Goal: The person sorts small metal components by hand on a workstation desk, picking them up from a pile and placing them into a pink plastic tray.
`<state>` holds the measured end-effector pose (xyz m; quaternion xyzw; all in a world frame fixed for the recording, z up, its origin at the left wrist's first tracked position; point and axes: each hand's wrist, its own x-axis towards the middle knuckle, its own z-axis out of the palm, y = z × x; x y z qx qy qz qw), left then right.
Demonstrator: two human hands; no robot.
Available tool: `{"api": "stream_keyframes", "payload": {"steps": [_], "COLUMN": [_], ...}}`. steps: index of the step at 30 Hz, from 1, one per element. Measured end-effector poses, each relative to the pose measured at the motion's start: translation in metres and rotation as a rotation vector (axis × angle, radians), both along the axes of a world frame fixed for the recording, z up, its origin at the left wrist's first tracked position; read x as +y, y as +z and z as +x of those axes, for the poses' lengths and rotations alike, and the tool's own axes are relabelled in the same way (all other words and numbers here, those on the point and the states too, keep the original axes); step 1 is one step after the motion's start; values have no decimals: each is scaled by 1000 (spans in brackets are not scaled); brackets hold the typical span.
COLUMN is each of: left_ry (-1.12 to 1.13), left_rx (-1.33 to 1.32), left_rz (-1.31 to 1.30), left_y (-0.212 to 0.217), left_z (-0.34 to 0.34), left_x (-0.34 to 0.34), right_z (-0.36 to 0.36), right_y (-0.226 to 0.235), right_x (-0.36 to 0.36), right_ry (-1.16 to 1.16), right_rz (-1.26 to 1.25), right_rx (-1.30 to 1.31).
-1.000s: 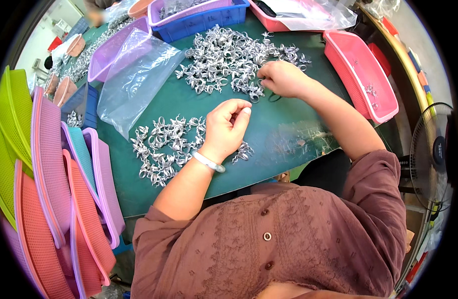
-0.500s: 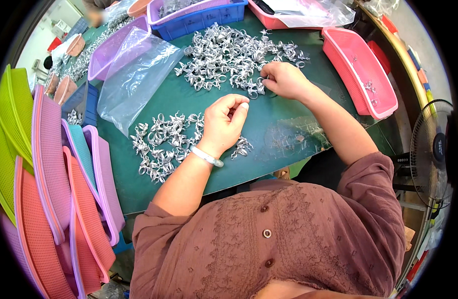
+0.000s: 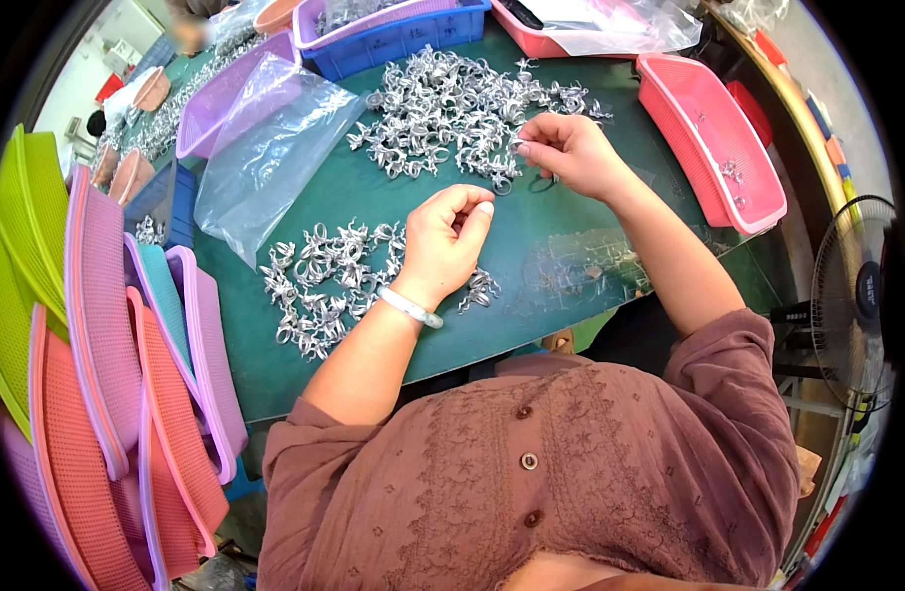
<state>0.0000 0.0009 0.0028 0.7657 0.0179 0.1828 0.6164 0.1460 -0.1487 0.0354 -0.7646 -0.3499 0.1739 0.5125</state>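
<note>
A large heap of silver ring-shaped metal pieces [image 3: 452, 108] lies on the green tabletop [image 3: 373, 202]. At its right edge is my right hand [image 3: 575, 158], thumb and forefinger pinched on a silver ring-shaped piece, mostly hidden by the fingers. A dark ring outline shows just under that hand. My left hand [image 3: 445, 241], with a pale bangle on the wrist, hovers closed nearer to me; whatever its fingers hold is hidden. Beside and partly behind the left wrist spreads a smaller pile of similar silver pieces [image 3: 324, 281].
A pink basket [image 3: 713, 138] with a few silver pieces stands at the right. A clear plastic bag [image 3: 270, 163] and a purple basket [image 3: 201, 123] lie left of the heap. Blue crates [image 3: 403, 44] stand behind. Stacked baskets [image 3: 102, 315] crowd the left; a fan [image 3: 856, 295] stands right.
My right hand has lifted slightly up and back from the heap's edge, with a small silver piece at its fingertips. The left hand has stayed nearly still.
</note>
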Motion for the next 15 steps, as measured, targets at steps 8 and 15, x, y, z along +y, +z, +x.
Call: {"api": "stream_keyframes", "payload": {"steps": [8, 15], "left_ry": [-32, -22], "left_rx": [43, 9], "left_rz": [-211, -271], "left_y": [4, 5], "left_z": [0, 0], "left_x": [1, 2], "right_z": [-34, -57], "right_y": [2, -3], "right_x": [0, 1], "right_ry": [28, 62], "right_rz": [233, 288], "right_rx": [165, -106]}}
